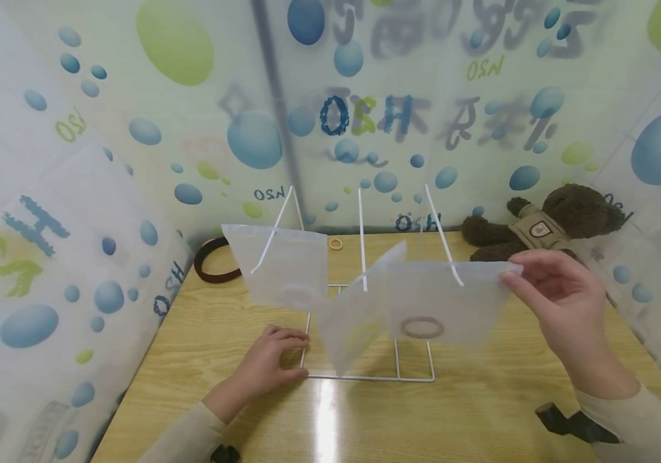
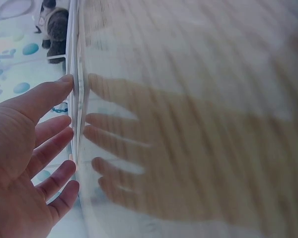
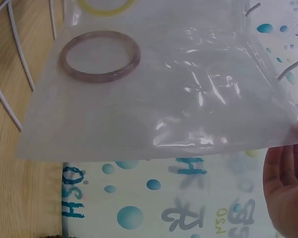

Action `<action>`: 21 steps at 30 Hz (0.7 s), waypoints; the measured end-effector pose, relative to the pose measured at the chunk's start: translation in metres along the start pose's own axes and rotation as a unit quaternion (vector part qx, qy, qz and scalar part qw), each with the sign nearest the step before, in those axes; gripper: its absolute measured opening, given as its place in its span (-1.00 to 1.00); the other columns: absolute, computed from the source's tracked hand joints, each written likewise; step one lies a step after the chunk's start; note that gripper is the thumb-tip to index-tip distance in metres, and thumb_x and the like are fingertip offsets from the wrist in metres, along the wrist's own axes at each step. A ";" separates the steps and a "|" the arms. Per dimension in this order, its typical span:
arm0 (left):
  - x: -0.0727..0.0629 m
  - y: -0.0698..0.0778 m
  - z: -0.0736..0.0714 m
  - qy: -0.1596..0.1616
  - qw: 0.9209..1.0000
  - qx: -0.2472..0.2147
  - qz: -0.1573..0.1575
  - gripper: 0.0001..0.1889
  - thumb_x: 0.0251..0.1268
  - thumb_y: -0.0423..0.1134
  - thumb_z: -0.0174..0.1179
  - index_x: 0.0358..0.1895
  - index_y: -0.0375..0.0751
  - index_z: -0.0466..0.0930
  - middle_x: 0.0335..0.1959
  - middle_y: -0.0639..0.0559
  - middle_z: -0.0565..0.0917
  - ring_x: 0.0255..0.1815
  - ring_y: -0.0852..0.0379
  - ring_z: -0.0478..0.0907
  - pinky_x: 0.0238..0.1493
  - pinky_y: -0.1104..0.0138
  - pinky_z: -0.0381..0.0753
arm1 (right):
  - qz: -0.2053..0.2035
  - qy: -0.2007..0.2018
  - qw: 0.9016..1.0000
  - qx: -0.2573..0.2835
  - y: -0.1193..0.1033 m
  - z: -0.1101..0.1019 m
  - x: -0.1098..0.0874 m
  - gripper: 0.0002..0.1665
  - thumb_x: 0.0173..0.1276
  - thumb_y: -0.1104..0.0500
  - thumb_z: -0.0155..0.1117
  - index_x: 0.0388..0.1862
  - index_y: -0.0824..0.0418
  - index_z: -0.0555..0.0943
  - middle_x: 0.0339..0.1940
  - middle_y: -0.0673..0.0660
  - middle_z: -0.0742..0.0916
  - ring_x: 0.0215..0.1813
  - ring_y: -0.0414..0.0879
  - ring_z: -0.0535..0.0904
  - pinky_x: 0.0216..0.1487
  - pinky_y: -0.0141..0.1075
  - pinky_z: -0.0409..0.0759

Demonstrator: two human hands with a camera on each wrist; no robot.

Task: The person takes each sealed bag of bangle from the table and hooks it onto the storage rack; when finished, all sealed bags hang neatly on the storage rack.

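My right hand (image 1: 568, 302) pinches the upper corner of a translucent plastic bag (image 1: 481, 308) between thumb and fingers. A brownish-pink ring like a bangle (image 3: 100, 56) shows inside that bag, which hangs from the right prong of a white wire rack (image 1: 365, 378). Another bag (image 1: 344, 321), with a yellow ring (image 3: 107, 9) in it, hangs slanted from the middle prong. On the left prong is a third bag (image 1: 278, 267) with a pale ring in it. My left hand (image 1: 269, 360) rests on the table, its extended fingertips at the left side of the rack's base.
A dark brown loop (image 1: 215, 260) lies behind the rack on the left, and a small orange ring (image 1: 335, 244) near the back edge. A brown teddy bear (image 1: 544, 222) lies at the back right. Patterned curtains (image 1: 330, 161) surround the wooden table (image 1: 238, 418).
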State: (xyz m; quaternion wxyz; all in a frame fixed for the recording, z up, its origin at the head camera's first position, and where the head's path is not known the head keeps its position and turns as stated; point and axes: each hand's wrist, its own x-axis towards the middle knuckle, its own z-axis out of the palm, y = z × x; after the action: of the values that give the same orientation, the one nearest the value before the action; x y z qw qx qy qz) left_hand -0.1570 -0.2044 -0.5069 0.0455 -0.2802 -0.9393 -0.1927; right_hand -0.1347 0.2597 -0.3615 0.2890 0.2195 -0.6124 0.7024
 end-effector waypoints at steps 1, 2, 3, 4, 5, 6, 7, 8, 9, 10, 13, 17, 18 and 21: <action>0.000 0.000 0.000 0.000 1.000 0.001 0.000 -0.50 0.03 0.04 0.58 0.07 0.00 0.77 0.21 0.18 0.70 0.14 0.09 0.50 0.19 0.11 0.55 | 0.002 -0.004 1.000 -0.001 0.000 -0.001 0.000 -0.72 0.17 0.74 0.23 -0.10 0.71 0.57 -0.27 0.14 0.77 -0.35 -0.15 0.66 -0.30 -0.51 0.67; 0.000 0.000 0.000 0.000 1.000 0.001 0.000 -0.50 0.03 0.04 0.58 0.07 0.00 0.77 0.21 0.18 0.70 0.14 0.09 0.50 0.20 0.11 0.55 | 0.005 -0.006 1.000 -0.005 0.001 -0.001 0.000 -0.70 0.18 0.73 0.23 -0.08 0.71 0.57 -0.24 0.14 0.77 -0.33 -0.15 0.66 -0.27 -0.52 0.68; 0.000 0.000 0.000 0.000 1.000 0.000 -0.001 -0.50 0.03 0.04 0.58 0.07 0.00 0.77 0.21 0.18 0.70 0.14 0.09 0.50 0.20 0.11 0.55 | 0.007 -0.009 1.000 -0.007 0.001 -0.001 0.000 -0.68 0.19 0.73 0.22 -0.05 0.71 0.56 -0.21 0.15 0.77 -0.30 -0.15 0.67 -0.24 -0.52 0.68; 0.000 0.001 0.000 -0.001 1.000 -0.001 -0.001 -0.50 0.03 0.04 0.58 0.07 0.00 0.77 0.21 0.18 0.70 0.14 0.09 0.50 0.19 0.11 0.55 | 0.010 -0.010 1.000 -0.009 0.001 -0.002 0.001 -0.65 0.19 0.73 0.22 -0.01 0.70 0.56 -0.19 0.15 0.77 -0.28 -0.15 0.68 -0.22 -0.52 0.69; 0.000 0.001 -0.001 -0.001 1.000 -0.001 -0.001 -0.50 0.03 0.04 0.58 0.07 0.00 0.77 0.21 0.18 0.70 0.14 0.09 0.50 0.19 0.11 0.55 | 0.014 -0.012 1.000 -0.010 0.001 -0.002 0.001 -0.60 0.19 0.73 0.22 0.04 0.68 0.55 -0.16 0.15 0.78 -0.24 -0.15 0.69 -0.20 -0.52 0.69; 0.000 0.001 0.000 -0.001 1.000 -0.002 -0.001 -0.50 0.03 0.04 0.58 0.08 0.00 0.77 0.21 0.18 0.70 0.14 0.09 0.50 0.19 0.11 0.55 | 0.017 -0.016 1.000 -0.010 0.000 -0.002 0.001 -0.55 0.20 0.73 0.22 0.10 0.67 0.54 -0.11 0.15 0.79 -0.19 -0.15 0.71 -0.17 -0.52 0.69; 0.000 0.000 0.000 0.000 1.000 -0.001 -0.001 -0.50 0.03 0.04 0.58 0.07 0.00 0.77 0.21 0.18 0.70 0.14 0.09 0.50 0.19 0.11 0.55 | 0.017 -0.021 1.000 -0.007 0.001 -0.003 0.001 -0.50 0.20 0.73 0.21 0.16 0.65 0.51 -0.06 0.16 0.79 -0.14 -0.14 0.73 -0.14 -0.51 0.70; 0.000 0.000 0.000 0.000 1.000 -0.001 -0.002 -0.50 0.03 0.04 0.58 0.08 0.01 0.77 0.21 0.18 0.70 0.14 0.09 0.50 0.19 0.11 0.56 | 0.017 -0.027 0.999 -0.002 0.001 -0.003 0.002 -0.45 0.21 0.73 0.20 0.21 0.64 0.49 -0.02 0.18 0.79 -0.09 -0.12 0.74 -0.10 -0.50 0.70; 0.000 0.000 0.000 0.001 1.000 -0.001 -0.002 -0.51 0.04 0.04 0.58 0.07 0.01 0.77 0.21 0.18 0.70 0.14 0.09 0.50 0.20 0.11 0.56 | 0.017 -0.034 0.999 0.006 0.001 -0.003 0.002 -0.41 0.21 0.74 0.18 0.26 0.64 0.46 0.04 0.21 0.79 -0.04 -0.10 0.75 -0.06 -0.48 0.71; 0.000 0.000 0.000 0.002 1.000 0.000 -0.002 -0.51 0.03 0.04 0.58 0.07 0.01 0.77 0.21 0.18 0.70 0.14 0.09 0.50 0.20 0.11 0.56 | 0.017 -0.040 0.999 0.009 0.002 -0.003 0.002 -0.38 0.22 0.73 0.17 0.31 0.62 0.43 0.08 0.22 0.78 0.01 -0.09 0.75 -0.03 -0.47 0.71; -0.001 -0.001 0.000 0.005 1.000 0.003 -0.001 -0.50 0.02 0.04 0.59 0.07 0.02 0.77 0.21 0.19 0.70 0.14 0.09 0.50 0.19 0.10 0.56 | 0.015 -0.061 0.998 0.023 0.004 -0.004 0.003 -0.35 0.26 0.73 0.13 0.36 0.63 0.37 0.21 0.27 0.74 0.12 -0.05 0.72 0.08 -0.44 0.69; -0.001 -0.001 0.000 0.012 1.000 0.011 0.005 -0.49 0.00 0.05 0.60 0.06 0.02 0.77 0.19 0.19 0.71 0.12 0.10 0.50 0.17 0.11 0.56 | 0.013 -0.075 0.997 0.017 0.008 -0.007 0.003 -0.39 0.32 0.69 0.09 0.38 0.63 0.36 0.28 0.25 0.70 0.20 -0.06 0.69 0.19 -0.43 0.64; -0.001 -0.001 0.000 0.012 1.000 0.011 0.006 -0.49 0.00 0.06 0.59 0.07 0.02 0.77 0.19 0.19 0.71 0.12 0.10 0.50 0.17 0.12 0.55 | 0.015 -0.077 0.997 0.007 0.010 -0.008 0.003 -0.41 0.35 0.67 0.08 0.38 0.62 0.37 0.29 0.23 0.70 0.22 -0.08 0.68 0.21 -0.44 0.62; -0.002 -0.001 -0.001 0.010 1.000 0.010 0.007 -0.48 0.01 0.08 0.59 0.08 0.02 0.77 0.19 0.18 0.72 0.12 0.11 0.50 0.18 0.12 0.54 | 0.010 -0.092 0.996 -0.006 0.017 -0.011 0.004 -0.46 0.42 0.62 0.05 0.37 0.63 0.36 0.30 0.21 0.68 0.26 -0.09 0.65 0.26 -0.44 0.57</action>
State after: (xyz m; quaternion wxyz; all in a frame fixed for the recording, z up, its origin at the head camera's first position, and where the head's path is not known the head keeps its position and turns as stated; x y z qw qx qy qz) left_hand -0.1563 -0.2062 -0.5069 0.0588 -0.2845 -0.9388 -0.1852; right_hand -0.1484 0.2699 -0.3733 0.2261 0.2751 -0.6425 0.6786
